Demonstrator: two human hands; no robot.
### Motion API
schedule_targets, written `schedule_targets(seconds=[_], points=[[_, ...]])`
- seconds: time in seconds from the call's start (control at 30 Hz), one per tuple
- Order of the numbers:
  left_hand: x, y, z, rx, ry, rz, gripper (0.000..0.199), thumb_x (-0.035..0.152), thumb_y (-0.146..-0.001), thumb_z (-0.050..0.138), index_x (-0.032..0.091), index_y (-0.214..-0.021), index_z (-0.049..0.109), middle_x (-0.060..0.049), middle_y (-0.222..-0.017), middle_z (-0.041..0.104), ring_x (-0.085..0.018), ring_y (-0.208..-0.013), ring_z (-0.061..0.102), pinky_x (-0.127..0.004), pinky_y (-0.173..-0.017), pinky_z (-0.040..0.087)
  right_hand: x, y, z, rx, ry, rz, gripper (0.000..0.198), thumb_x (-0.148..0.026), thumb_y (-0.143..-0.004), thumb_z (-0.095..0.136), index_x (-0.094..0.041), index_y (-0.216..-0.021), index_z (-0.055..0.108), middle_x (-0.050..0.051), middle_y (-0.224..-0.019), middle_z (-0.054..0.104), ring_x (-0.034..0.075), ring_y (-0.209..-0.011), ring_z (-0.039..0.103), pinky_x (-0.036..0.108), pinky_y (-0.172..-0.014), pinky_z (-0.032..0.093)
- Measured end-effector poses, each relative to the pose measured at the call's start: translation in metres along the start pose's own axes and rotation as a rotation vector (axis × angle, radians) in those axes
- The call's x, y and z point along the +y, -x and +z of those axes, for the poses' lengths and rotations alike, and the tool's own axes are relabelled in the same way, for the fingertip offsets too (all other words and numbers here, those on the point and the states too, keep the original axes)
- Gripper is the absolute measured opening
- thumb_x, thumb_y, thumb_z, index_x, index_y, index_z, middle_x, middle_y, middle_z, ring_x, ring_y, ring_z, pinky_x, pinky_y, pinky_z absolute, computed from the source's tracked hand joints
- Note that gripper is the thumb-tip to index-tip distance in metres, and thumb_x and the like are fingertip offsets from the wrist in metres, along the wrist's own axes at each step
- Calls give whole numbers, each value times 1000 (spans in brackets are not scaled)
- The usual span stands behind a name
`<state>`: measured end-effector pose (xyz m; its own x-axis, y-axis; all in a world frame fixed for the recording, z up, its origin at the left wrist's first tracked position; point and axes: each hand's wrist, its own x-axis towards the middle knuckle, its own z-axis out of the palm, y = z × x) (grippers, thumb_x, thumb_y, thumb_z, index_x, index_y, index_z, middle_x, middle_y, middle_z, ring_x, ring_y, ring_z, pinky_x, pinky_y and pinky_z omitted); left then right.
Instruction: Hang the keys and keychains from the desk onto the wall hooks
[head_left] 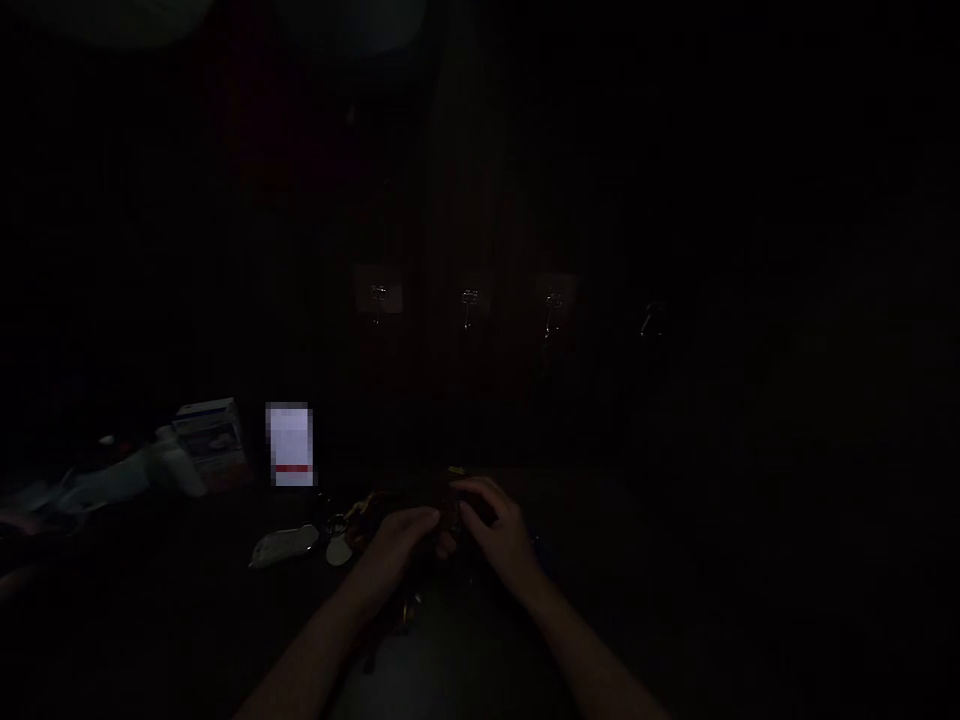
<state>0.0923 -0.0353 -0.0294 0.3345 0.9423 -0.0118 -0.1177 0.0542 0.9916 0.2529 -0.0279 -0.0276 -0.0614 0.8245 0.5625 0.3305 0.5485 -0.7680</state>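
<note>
Dimly, a small dark object of unclear shape and material [450,515] can be made out between the left grip [391,548] and the right grip [501,530]. It is held at the fingertips of both: on its left side it is met by the left thumb, and on its right by the thumb and curled forefinger of the right grip. Each grip is closed on it, though how firmly cannot be told in such low light.

Just beyond the right forefinger, a small yellow piece [456,470] is seen. Close to the outer side of the right grip, a dark blue item [538,545] is partly hidden by the wrist. Beside the left grip, a thin yellowish strand [360,508], a metal ring [337,523] and a pale rounded tag [339,550] are found; farther left, a pale flat oblong item [285,546] is laid on the dark surface [202,620]. Nearer than the left grip, a shiny gold-coloured piece [410,607] is shown.

Beyond the left grip and to its left, a bright, blurred-out white rectangle with a red band [291,440] is placed, followed by a printed carton [211,450] and a whitish bottle-like container [180,462].
</note>
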Motion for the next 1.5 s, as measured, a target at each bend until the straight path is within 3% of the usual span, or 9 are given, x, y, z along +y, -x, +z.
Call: schedule_targets(seconds=[0.2,0.5,0.67,0.8,0.97,1.13,1.5], points=[[5,1,0,7,92,-68,41,51,-76,57,12,-71,67,-4,-60,65,-15,-57,56,-25,-60,41,-2,1,-1,43,14,-123,11,-17,-76,59,-24,-79,68,2,-79,67,18,-79,62,30,-74,47],[9,4,4,92,16,7,43,53,-79,50,14,-66,63,-1,-58,62,-14,-57,55,-25,-59,40,-17,-3,-7,133,-107,237,12,-32,-72,62,-21,-73,67,2,-75,70,20,-75,65,30,-70,49],[10,4,0,155,21,23,38,49,-79,50,14,-83,64,0,-60,61,-14,-59,57,-24,-59,42,-17,-8,-14,200,-176,297,19,-39,-71,64,-20,-74,67,3,-73,69,21,-73,63,30,-66,50],[16,4,-4,205,-144,48,36,46,-80,46,16,-82,66,0,-62,63,-16,-63,59,-26,-63,44,-13,-13,-21,258,-188,315,22,-41,-70,64,-19,-74,66,3,-72,67,19,-70,61,29,-64,48],[16,2,-10,308,-423,118,34,45,-80,45,19,-79,66,0,-65,64,-19,-71,61,-28,-69,45,-12,-22,-34,308,-209,315,23,-41,-68,66,-19,-73,64,2,-69,66,19,-68,60,28,-62,46],[3,-5,-20,304,-640,221,28,43,-79,48,22,-79,67,-1,-82,70,-22,-83,62,-29,-75,46,-19,-36,-57,334,-179,294,21,-40,-68,65,-20,-72,64,1,-67,65,18,-67,60,28,-60,46],[-8,-8,-26,348,-846,262,29,44,-79,46,24,-83,68,-3,-90,70,-24,-90,62,-36,-84,46,-40,-107,-115,518,-108,74,17,-36,-68,63,-19,-71,62,-1,-65,60,14,-62,56,26,-58,44]])
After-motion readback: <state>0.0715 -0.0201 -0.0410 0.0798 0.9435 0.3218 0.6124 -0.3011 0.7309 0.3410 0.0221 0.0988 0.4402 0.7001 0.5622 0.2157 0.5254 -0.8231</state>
